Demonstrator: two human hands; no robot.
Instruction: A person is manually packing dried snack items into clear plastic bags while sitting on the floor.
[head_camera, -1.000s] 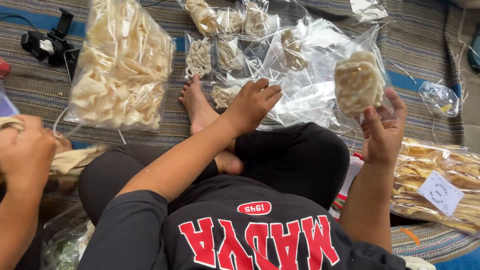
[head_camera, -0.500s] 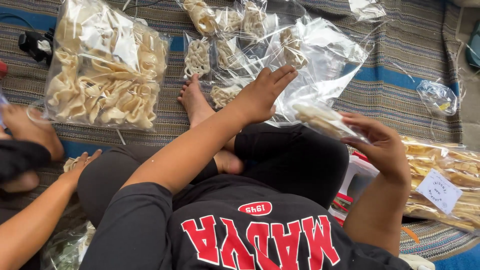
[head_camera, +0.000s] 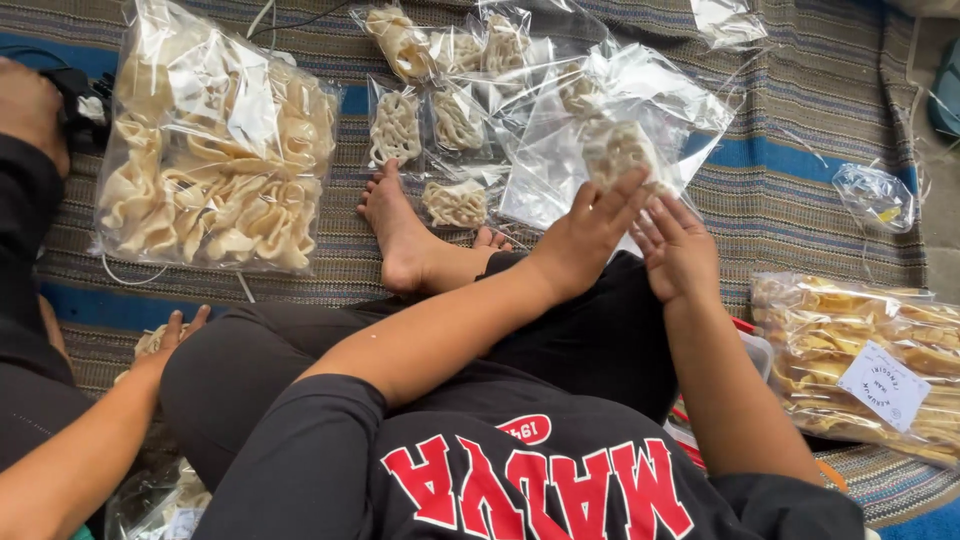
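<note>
Over striped mat (head_camera: 800, 150), hands pinch clear cracker bag (head_camera: 620, 150).

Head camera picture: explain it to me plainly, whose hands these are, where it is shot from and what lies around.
The camera sits on a person's head and looks down at their lap and bare hands. Their left hand and right hand together hold a small clear bag of crackers. They sit on a striped mat. On it lie a big bag of crackers, several small filled bags and a labelled bag. The other person's hand at lower left belongs to someone else.
</note>
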